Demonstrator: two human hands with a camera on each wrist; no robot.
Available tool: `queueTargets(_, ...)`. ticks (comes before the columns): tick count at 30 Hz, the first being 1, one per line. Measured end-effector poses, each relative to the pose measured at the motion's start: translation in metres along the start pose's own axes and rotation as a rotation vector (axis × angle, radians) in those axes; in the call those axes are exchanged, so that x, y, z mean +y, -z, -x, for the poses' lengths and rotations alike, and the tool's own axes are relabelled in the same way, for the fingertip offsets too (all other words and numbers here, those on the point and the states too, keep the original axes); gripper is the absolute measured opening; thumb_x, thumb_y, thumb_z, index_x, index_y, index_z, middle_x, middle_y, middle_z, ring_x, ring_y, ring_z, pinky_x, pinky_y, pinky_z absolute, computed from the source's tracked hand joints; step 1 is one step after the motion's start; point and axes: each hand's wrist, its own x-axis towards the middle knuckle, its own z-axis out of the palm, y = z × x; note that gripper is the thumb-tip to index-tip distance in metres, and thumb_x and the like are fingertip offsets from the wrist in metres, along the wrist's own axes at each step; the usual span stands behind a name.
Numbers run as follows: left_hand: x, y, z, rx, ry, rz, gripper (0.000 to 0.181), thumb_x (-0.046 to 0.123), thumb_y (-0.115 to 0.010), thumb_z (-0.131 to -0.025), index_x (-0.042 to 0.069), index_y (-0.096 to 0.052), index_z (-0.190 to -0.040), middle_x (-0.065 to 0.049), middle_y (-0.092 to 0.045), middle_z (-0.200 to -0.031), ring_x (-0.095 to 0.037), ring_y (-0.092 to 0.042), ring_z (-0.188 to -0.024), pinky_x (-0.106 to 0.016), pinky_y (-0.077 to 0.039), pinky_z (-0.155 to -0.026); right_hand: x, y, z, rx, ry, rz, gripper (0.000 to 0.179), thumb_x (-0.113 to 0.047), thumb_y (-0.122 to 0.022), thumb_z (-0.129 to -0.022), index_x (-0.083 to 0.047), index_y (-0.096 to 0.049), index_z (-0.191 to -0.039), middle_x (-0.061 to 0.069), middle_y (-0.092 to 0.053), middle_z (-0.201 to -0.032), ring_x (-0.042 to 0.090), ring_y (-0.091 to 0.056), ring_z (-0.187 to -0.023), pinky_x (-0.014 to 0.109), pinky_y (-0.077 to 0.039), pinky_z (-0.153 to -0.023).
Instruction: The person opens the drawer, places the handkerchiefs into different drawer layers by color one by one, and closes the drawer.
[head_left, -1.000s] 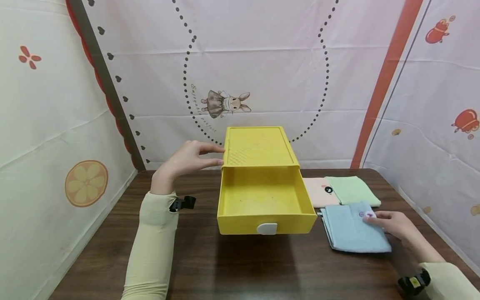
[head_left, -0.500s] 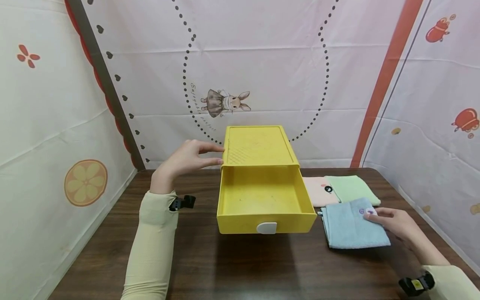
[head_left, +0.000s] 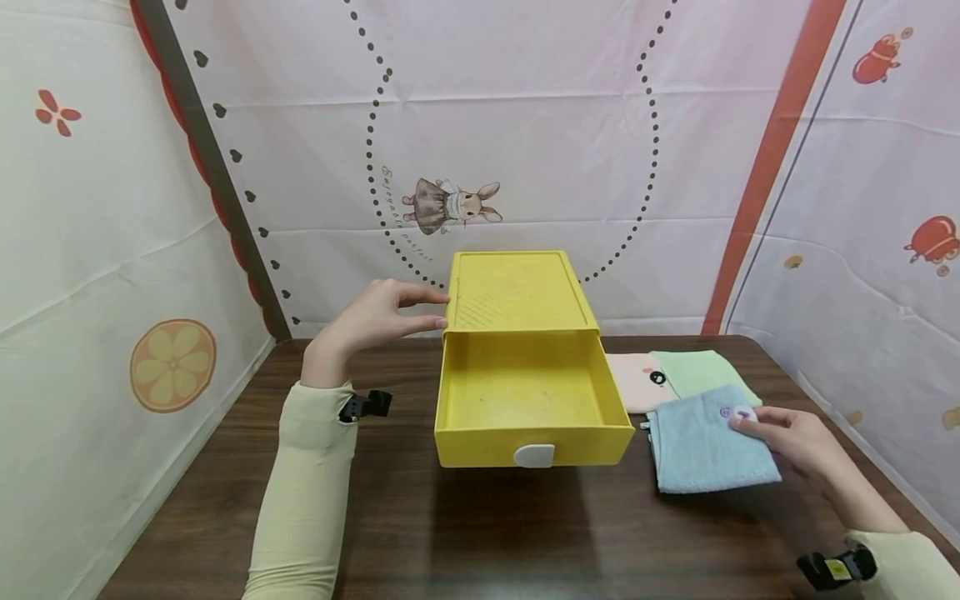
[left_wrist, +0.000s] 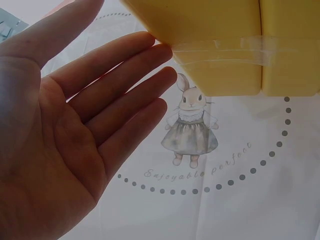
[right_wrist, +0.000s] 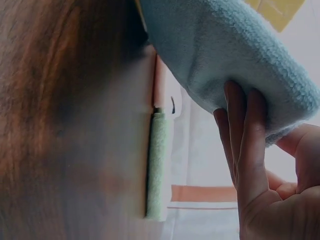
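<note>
A yellow drawer box [head_left: 521,292] stands mid-table with its drawer [head_left: 532,448] pulled out toward me; the drawer looks empty and has a white pull tab [head_left: 534,456]. My left hand [head_left: 382,312] touches the box's left side with its fingertips, fingers fairly straight. In the left wrist view, the fingers [left_wrist: 115,82] meet the box [left_wrist: 220,60] near its edge, with clear tape across the surface. To the right, my right hand [head_left: 798,442] pinches a folded light-blue towel [head_left: 708,446] by its right edge, thumb on top. The right wrist view shows the towel [right_wrist: 220,55] raised off the table.
Behind the blue towel lie a pink folded towel [head_left: 633,383] with a printed face and a light-green folded towel [head_left: 708,375]. Printed curtains [head_left: 525,125] hang around the dark wooden table [head_left: 390,517] at the back and both sides.
My right hand has lifted the blue towel slightly, raising it up and away from me over the green one. My left hand and the drawer box have stayed in place.
</note>
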Motion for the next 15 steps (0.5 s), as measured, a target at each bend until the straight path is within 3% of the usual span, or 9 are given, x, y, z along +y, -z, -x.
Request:
queueTargets(7,0.000,0.000,0.000,-0.003,-0.003,0.013,0.046,0.054,-0.060,-0.075,0.030,-0.060,-0.113,0.009,-0.059,-0.115,-0.014,-0.054,-0.108,-0.036,-0.044,-0.089,-0.009,0.003,0.006,0.000,0.029,0.009,0.075,-0.056,-0.054,-0.079,0.007,-0.049,-0.119,0.007,-0.061,-0.091,0.012,-0.056,-0.071,0.030,-0.049,-0.059)
queueTargets(15,0.002,0.001,0.000,-0.003,0.010,0.012,0.045,0.055,-0.060,-0.074,0.032,-0.060,-0.113,0.011,-0.059,-0.115,-0.009,-0.053,-0.106,-0.034,-0.044,-0.088,-0.023,0.009,0.015,-0.012,0.053,-0.002,0.074,-0.055,-0.052,-0.080,0.006,-0.046,-0.121,0.008,-0.061,-0.093,0.014,-0.056,-0.075,0.030,-0.050,-0.063)
